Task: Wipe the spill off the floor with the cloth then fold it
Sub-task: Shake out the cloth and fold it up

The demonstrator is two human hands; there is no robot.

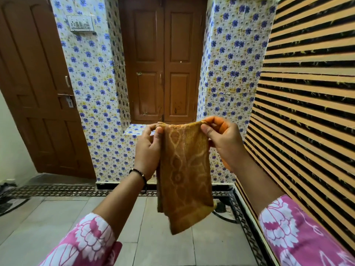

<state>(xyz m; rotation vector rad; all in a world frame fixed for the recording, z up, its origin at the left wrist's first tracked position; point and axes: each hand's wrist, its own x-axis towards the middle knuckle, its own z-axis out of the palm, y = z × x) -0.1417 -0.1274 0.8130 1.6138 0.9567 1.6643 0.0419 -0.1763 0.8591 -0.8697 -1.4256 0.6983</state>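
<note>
A mustard-yellow patterned cloth hangs in the air in front of me, doubled over lengthwise, its lower end dangling above the floor. My left hand pinches its upper left corner between thumb and fingers. My right hand pinches the upper right corner, so the top edge is stretched level between both hands. The grey tiled floor lies below; no spill shows on the part I can see.
A brown double door sits in a recess with flowered blue tiles on both sides. Another brown door is at the left. A striped orange and black wall runs along the right. A patterned border edges the floor.
</note>
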